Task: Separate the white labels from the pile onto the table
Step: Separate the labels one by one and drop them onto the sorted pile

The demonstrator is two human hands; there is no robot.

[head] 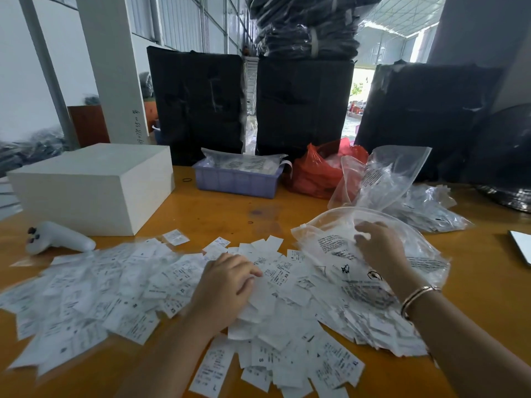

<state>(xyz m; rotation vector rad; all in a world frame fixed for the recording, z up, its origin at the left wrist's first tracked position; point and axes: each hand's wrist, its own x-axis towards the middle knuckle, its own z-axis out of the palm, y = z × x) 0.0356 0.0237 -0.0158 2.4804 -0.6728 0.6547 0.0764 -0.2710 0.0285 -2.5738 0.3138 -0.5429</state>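
- A wide pile of white labels (138,285) is spread across the orange-brown table (215,214), reaching from the 9 o'clock edge through the centre and down toward 6 o'clock.
- The left hand (227,282) is laid palm down on the middle of the pile, its fingers bent over a heap of labels; whether any label is actually pinched cannot be told.
- The right hand (379,245) is seen at 3 o'clock of the left one, its fingertips curled onto the crumpled top of a clear plastic bag (336,245) printed with black text; the plastic appears to be gripped.
- The bag is lying open on the table, with labels spilling from under it toward 5 o'clock.
- A thin bracelet (416,297) is worn on the right wrist.
- A white block (92,185) is placed at 10 o'clock, and a white handheld controller (57,237) lies just in front of it.
- A purple tray (235,179) filled with bagged items is set at 12 o'clock, with a red plastic bag (313,170) just beside it.
- More clear bags (425,208) are heaped at 2 o'clock.
- Large black wrapped bundles (301,107) are stood behind the table.
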